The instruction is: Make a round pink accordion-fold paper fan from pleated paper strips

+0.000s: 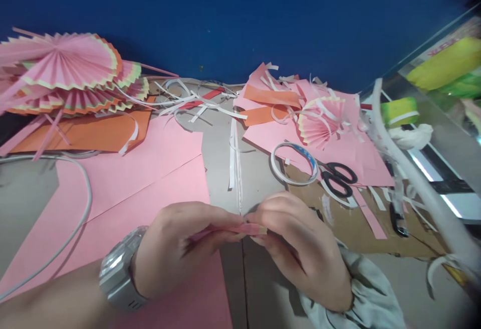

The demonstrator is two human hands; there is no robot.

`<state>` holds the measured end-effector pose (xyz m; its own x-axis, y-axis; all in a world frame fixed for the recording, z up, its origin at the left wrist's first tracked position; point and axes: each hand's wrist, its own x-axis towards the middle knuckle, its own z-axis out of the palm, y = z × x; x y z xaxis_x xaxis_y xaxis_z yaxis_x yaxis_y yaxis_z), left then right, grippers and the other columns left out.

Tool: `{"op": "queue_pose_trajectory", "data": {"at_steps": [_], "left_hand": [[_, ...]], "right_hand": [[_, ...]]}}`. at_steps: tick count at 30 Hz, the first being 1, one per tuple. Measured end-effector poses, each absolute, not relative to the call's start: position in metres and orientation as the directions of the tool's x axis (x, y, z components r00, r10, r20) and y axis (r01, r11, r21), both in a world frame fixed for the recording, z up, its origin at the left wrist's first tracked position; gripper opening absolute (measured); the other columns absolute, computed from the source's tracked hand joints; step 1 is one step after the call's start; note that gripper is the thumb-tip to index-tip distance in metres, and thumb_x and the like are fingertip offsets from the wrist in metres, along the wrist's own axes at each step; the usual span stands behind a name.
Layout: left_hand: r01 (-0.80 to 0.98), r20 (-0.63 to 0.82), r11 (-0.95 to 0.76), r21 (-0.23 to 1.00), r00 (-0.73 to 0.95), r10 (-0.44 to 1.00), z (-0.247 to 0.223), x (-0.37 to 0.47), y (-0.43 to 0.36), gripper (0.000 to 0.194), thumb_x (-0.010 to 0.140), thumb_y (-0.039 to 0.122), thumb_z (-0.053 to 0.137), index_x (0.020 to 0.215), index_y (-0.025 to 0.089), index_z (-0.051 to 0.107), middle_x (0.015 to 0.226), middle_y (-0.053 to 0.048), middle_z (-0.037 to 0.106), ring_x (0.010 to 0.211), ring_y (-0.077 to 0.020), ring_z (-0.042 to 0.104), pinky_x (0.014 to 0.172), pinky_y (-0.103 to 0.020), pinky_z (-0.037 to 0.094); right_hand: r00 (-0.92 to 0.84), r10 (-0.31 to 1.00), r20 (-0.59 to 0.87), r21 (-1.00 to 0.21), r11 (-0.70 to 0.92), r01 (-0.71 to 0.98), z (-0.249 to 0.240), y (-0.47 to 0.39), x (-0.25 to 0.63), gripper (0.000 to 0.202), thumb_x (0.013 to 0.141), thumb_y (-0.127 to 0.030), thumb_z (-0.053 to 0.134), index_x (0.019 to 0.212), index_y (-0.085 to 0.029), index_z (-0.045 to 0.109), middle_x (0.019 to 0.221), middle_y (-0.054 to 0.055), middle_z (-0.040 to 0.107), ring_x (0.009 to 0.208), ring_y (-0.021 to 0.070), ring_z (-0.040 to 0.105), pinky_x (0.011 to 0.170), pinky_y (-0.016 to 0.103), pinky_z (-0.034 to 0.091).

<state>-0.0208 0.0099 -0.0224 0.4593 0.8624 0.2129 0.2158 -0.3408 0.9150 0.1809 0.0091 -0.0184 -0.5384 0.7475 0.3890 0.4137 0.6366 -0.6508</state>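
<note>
Between my two hands lies a narrow folded pink paper strip (240, 228) with a pale yellowish end. My left hand (188, 233), with a grey watch on its wrist, pinches the strip between thumb and fingers and covers its left part. At the strip's right end, my right hand (300, 249) has its thumb and fingers closed on it. Under my left hand spread large pink sheets (150, 183). Beyond my right hand are a tape roll (274, 168) and black-handled scissors (340, 181).
Pleated pink paper fans (71, 63) are piled at the back left over orange paper (90, 131). White strips (176, 96) and pink scraps (263, 138) lie at the back. A white cable (89, 193) curves at the left; a cutter (397, 221) rests on cardboard (417, 243) at the right.
</note>
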Motion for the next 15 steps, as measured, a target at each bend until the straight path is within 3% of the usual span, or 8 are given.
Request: {"op": "queue_pose_trajectory", "data": {"at_steps": [8,15], "left_hand": [[0.24,0.169,-0.299,0.923,0.447,0.879,-0.0189,-0.0245,0.0115,0.015,0.077,0.013,0.063,0.09,0.02,0.062,0.073,0.003,0.07,0.058,-0.0066,0.062,0.056,-0.012,0.049],[0.174,0.286,-0.417,0.892,0.498,0.819,-0.0243,-0.0304,0.0133,0.022,0.08,0.007,0.056,0.097,0.02,0.06,0.08,0.001,0.072,0.067,-0.0085,0.065,0.064,-0.015,0.049]], "right_hand": [[-0.442,0.808,0.39,-0.737,0.561,0.377,-0.017,0.0061,0.1822,0.011,0.089,-0.017,0.046,0.098,-0.021,0.052,0.082,0.002,0.056,0.079,0.0151,0.051,0.072,0.03,0.042],[-0.397,0.846,0.356,-0.808,0.492,0.324,-0.0217,0.0107,0.1817,0.014,0.092,-0.026,0.042,0.093,-0.022,0.055,0.079,0.002,0.057,0.078,0.0164,0.053,0.07,0.03,0.042]]}}
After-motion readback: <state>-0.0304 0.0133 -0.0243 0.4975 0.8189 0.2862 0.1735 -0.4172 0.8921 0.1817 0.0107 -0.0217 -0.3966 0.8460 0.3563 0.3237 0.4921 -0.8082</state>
